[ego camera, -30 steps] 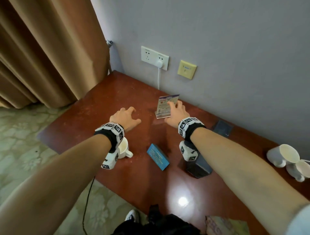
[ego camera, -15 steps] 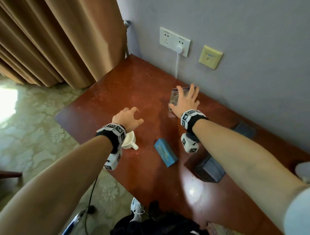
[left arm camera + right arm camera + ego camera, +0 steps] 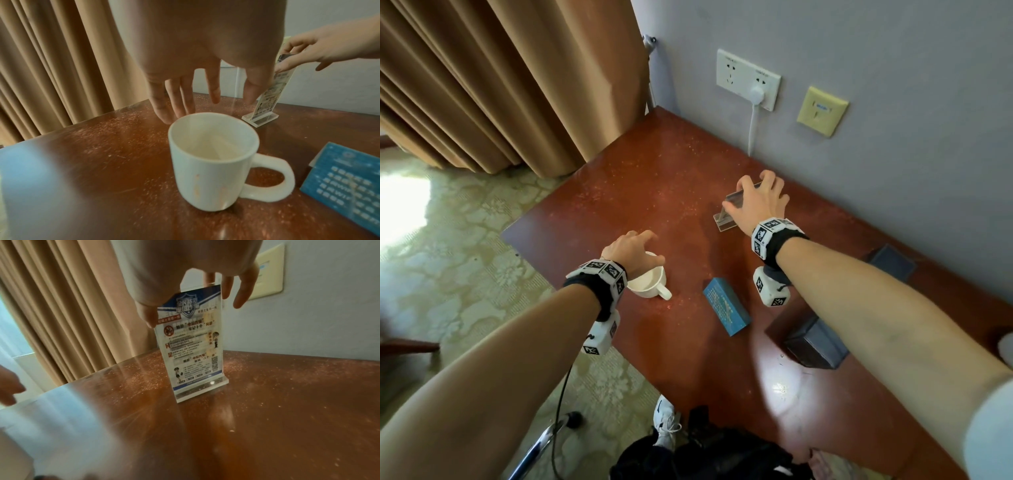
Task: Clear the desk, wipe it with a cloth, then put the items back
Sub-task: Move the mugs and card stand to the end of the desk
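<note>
A clear acrylic sign stand (image 3: 725, 219) (image 3: 193, 345) with a printed leaflet stands upright near the wall on the reddish-brown desk (image 3: 654, 178). My right hand (image 3: 760, 198) (image 3: 186, 306) pinches its top, thumb at the front left edge, fingers behind it. A white mug (image 3: 649, 284) (image 3: 209, 170) stands near the desk's left front edge, handle to the right. My left hand (image 3: 633, 246) (image 3: 205, 100) hovers just above and behind its rim, fingers straight and spread, holding nothing. Fine dust covers the desk.
A blue box (image 3: 726, 311) (image 3: 345, 183) lies right of the mug. Two dark boxes (image 3: 816, 344) (image 3: 892, 262) sit under and beyond my right forearm. A white plug and cable (image 3: 756, 94) hang at the wall. Curtain (image 3: 500, 85) stands left; a black bag (image 3: 705, 455) lies below.
My right hand has gone from fingers laid over the sign to a pinch on its top edge. My left hand has drawn back towards the mug and now hovers over its rim.
</note>
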Demonstrator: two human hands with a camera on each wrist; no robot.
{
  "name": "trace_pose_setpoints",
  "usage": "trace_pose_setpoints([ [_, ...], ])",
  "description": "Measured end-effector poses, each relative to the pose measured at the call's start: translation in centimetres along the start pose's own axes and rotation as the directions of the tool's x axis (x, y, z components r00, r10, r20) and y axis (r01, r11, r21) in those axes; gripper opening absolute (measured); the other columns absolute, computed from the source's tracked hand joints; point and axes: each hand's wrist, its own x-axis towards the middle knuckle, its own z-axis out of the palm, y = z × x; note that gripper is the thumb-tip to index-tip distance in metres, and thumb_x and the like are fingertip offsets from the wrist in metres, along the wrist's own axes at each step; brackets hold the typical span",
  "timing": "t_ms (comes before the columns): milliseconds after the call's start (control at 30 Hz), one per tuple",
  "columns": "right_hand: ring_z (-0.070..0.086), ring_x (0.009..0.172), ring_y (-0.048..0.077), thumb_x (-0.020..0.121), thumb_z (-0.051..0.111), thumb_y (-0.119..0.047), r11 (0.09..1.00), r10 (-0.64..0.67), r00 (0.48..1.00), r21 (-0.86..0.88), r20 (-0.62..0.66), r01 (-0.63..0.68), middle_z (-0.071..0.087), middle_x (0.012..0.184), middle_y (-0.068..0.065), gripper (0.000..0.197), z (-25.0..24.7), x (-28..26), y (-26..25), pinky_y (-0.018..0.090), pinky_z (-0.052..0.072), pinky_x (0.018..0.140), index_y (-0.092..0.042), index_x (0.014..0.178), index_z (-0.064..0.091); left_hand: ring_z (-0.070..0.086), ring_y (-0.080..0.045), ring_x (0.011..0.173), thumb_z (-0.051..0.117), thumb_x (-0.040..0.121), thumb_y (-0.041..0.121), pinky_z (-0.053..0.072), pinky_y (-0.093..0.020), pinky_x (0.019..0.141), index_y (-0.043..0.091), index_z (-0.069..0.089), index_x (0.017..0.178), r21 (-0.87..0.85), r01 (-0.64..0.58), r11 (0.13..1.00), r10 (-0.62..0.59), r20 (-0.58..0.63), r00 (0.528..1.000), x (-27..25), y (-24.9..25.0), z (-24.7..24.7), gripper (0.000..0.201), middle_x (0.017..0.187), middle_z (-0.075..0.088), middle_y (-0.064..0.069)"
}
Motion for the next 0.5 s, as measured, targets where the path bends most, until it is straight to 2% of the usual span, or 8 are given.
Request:
trace_pose_setpoints([
  [267,0.037,0.115,0.031,0.079,0.056,-0.059,0.989,-0.126,0.988,-0.065,0.087,0.132,0.043,0.125,0.009,0.041,0.4,-2.3,-4.4,0.048,0.034,0.093,-0.030,0.107,0.055,0.046,-0.028,0.122,0.071,0.079,0.043,0.040,-0.050,0.101,0.037,0.039,0.140,-0.046,-0.065,0.997,0.072,0.174,0.982,-0.8,-2.8,0.6,0.069,0.135,0.045,-0.007],
  [367,0.038,0.114,0.032,0.081,0.053,-0.060,0.980,-0.153,0.982,-0.109,0.108,0.165,0.044,0.125,0.009,0.043,0.9,-3.3,-5.4,0.048,0.034,0.092,-0.029,0.110,0.054,0.045,-0.028,0.123,0.076,0.074,0.039,0.041,-0.051,0.100,0.039,0.032,0.143,-0.034,-0.107,0.994,0.112,0.203,0.973,-0.9,-3.1,1.1,0.083,0.139,0.041,-0.006],
  [500,0.039,0.117,0.033,0.086,0.050,-0.065,0.969,-0.163,0.979,-0.168,0.123,0.183,0.044,0.129,0.010,0.048,1.2,-4.0,-6.0,0.050,0.036,0.094,-0.028,0.117,0.053,0.044,-0.028,0.123,0.080,0.068,0.044,0.045,-0.050,0.095,0.039,0.026,0.145,0.044,-0.168,0.985,0.157,0.200,0.967,-0.7,-3.1,1.7,0.094,0.140,0.039,-0.004],
])
